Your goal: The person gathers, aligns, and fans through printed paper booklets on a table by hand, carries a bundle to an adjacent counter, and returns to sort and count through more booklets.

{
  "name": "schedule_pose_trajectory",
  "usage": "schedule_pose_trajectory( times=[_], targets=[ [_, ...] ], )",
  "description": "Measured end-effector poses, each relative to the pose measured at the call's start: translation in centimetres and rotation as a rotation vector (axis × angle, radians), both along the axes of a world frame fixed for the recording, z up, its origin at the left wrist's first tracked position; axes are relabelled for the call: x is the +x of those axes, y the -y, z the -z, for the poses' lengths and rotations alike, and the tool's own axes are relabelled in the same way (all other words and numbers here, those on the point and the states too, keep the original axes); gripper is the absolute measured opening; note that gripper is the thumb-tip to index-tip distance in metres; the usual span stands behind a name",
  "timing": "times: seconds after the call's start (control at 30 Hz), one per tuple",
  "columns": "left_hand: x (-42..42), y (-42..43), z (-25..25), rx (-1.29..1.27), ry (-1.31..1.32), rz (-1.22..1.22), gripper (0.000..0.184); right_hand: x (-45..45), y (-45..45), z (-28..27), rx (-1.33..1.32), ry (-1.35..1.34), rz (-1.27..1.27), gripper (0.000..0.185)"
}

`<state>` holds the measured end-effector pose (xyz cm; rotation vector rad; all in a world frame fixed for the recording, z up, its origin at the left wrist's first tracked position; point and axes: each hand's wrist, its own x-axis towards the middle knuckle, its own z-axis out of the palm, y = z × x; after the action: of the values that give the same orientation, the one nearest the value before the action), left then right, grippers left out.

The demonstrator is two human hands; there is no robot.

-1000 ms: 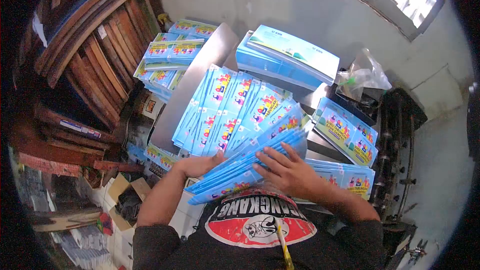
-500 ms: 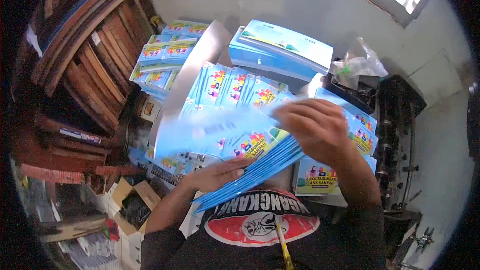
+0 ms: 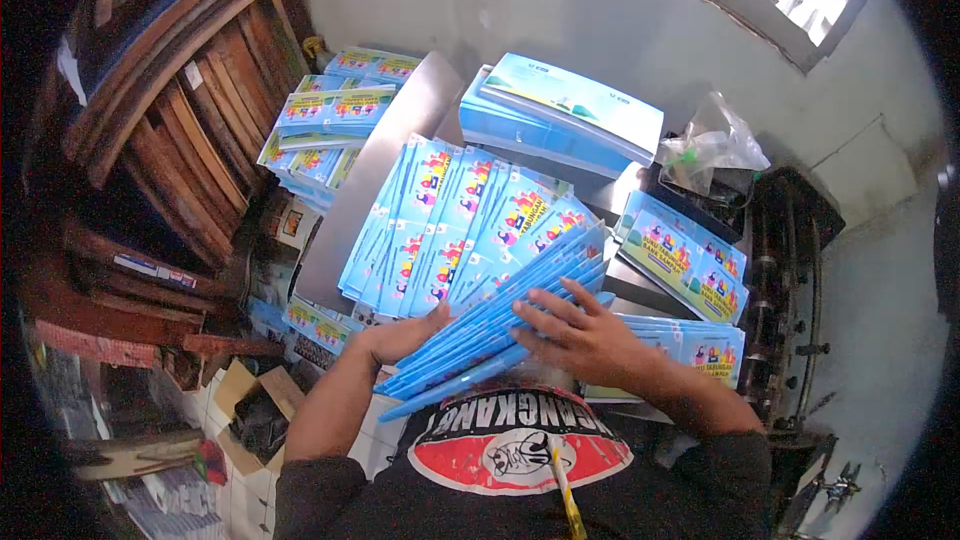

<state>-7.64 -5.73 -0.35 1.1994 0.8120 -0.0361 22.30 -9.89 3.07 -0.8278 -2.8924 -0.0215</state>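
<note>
Left hand [image 3: 405, 338] supports the booklets [image 3: 490, 325], fingers mostly hidden, opening unclear. Right hand [image 3: 585, 338] touches them, fingers half-spread. Pile [image 3: 572, 110] lies at one o'clock.

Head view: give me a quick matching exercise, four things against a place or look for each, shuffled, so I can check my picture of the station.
1. Fanned blue bundle
2. Clear plastic bag
3. Cardboard box
4. Shirt

A. Open, on the tiled floor
B. Black, with a red and white print
C. Touched by the left hand and the right hand
D. Crumpled, at a black container

Pairs: 1-C, 2-D, 3-A, 4-B
</note>
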Motion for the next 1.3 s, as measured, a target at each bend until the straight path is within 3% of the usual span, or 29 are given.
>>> schedule_pose_trajectory(
  times=[0.07,0.13,0.3,0.37,0.43,0.5,0.63,0.7,0.73,0.77,0.83,0.9,0.93,1.0,1.03,1.07,1.1,1.17,1.2,1.27,1.3],
  targets=[
    [0.1,0.3,1.2,-0.143,0.022,-0.051,0.086,0.7,0.2,0.3,0.091,-0.064,-0.046,0.039],
    [0.4,0.5,2.3,0.240,0.070,0.072,0.084,1.2,0.1,-0.3,-0.174,-0.298,-0.089,0.039],
    [0.8,0.3,1.1,0.124,-0.064,0.146,0.077,-0.4,0.4,-2.1,-0.125,-0.215,-0.013,0.035],
    [0.9,0.8,1.1,0.315,-0.035,0.155,0.077,-0.7,1.2,-2.4,-0.063,-0.137,-0.031,0.029],
    [0.9,0.9,1.0,0.282,-0.095,0.175,0.076,-0.8,1.7,-1.9,-0.114,-0.125,-0.007,0.031],
    [1.0,1.1,2.0,0.462,0.063,0.155,0.076,-0.6,2.0,-2.5,-0.224,-0.161,0.046,0.028],
    [1.1,0.8,1.0,0.291,0.052,0.189,0.078,-0.7,1.4,-6.2,-0.183,-0.341,0.104,0.022],
    [1.5,0.5,-0.1,0.121,-0.101,0.245,0.078,0.5,-0.4,-7.8,-0.225,-0.355,0.102,0.018],
    [1.8,0.7,1.3,0.118,-0.101,0.254,0.078,0.7,-1.3,-9.0,-0.162,-0.493,0.173,0.016],
    [2.1,0.9,3.8,0.229,0.135,0.193,0.074,0.8,-2.3,-10.5,-0.097,-0.628,0.239,0.014],
    [2.2,1.5,4.5,0.330,0.370,0.134,0.071,-0.2,-5.3,-10.9,0.144,-0.573,0.095,0.013],
    [1.9,2.2,0.4,0.680,0.066,0.172,0.061,-1.3,-7.5,-7.3,0.053,-0.460,0.027,0.013],
    [2.2,2.7,-2.8,0.650,-0.086,0.137,0.057,-1.8,-7.8,-4.8,-0.103,-0.230,0.061,0.015],
    [1.2,3.0,-5.8,0.698,-0.137,0.134,0.054,-2.9,-6.8,-3.0,-0.471,0.135,0.130,0.015],
    [0.5,3.1,-7.2,0.740,-0.191,0.139,0.051,-2.3,-6.3,-2.0,-0.530,-0.091,0.086,0.016],
    [0.0,2.7,-9.2,0.742,-0.171,-0.027,0.045,-1.8,-6.2,-1.6,-0.491,-0.149,0.042,0.016],
    [-0.2,1.6,-8.9,0.735,-0.172,-0.029,0.045,-1.5,-6.0,-1.2,-0.454,-0.213,0.005,0.016],
    [-0.2,-0.7,-6.8,1.047,-0.465,-0.415,0.041,-1.5,-5.7,-1.0,-0.432,-0.174,-0.014,0.016],
    [-0.3,-1.4,-5.6,1.056,-0.459,-0.409,0.041,-1.4,-5.7,-1.2,-0.402,-0.136,-0.030,0.017],
    [0.1,-2.6,-4.7,1.071,-0.615,0.176,0.043,-1.2,-5.4,-1.4,-0.352,-0.072,-0.018,0.022],
    [0.4,-2.9,-5.3,1.075,-0.611,0.179,0.043,-1.1,-5.0,-1.4,-0.317,-0.008,-0.013,0.027]
  ],
)
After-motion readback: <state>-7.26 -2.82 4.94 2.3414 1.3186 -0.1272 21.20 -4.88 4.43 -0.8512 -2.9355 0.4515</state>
